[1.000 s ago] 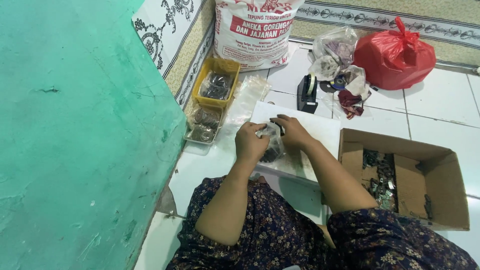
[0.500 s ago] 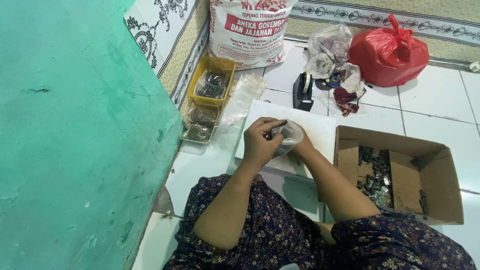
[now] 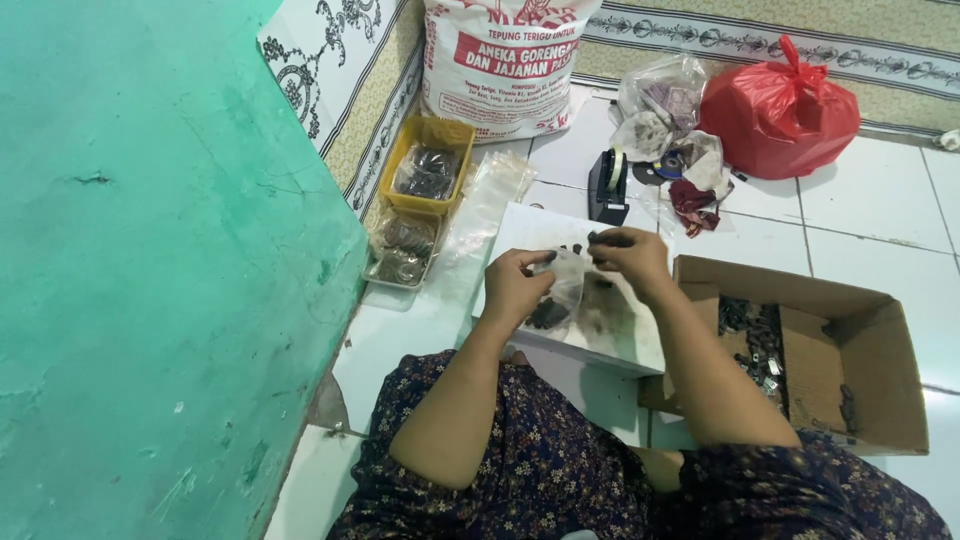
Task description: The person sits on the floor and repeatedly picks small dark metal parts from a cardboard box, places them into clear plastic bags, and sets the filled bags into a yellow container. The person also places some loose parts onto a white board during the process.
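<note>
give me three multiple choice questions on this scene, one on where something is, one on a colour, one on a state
1. Where is the cardboard box?
A. on the person's right
B. on the person's left
C. on the lap

2. What colour is the tied plastic bag by the far wall?
A. blue
B. red
C. black

3. What does the left hand do?
A. rests flat on the tiles
B. lifts the tape dispenser
C. holds a small clear bag

Answers: 1 A, the box lies beside the right arm. 2 B, it is plainly red. 3 C, the fingers pinch the clear bag while the right hand meets it.

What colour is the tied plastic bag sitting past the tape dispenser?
Red. The tied plastic bag shows best in the head view, at the upper right on the white tiles.
</note>
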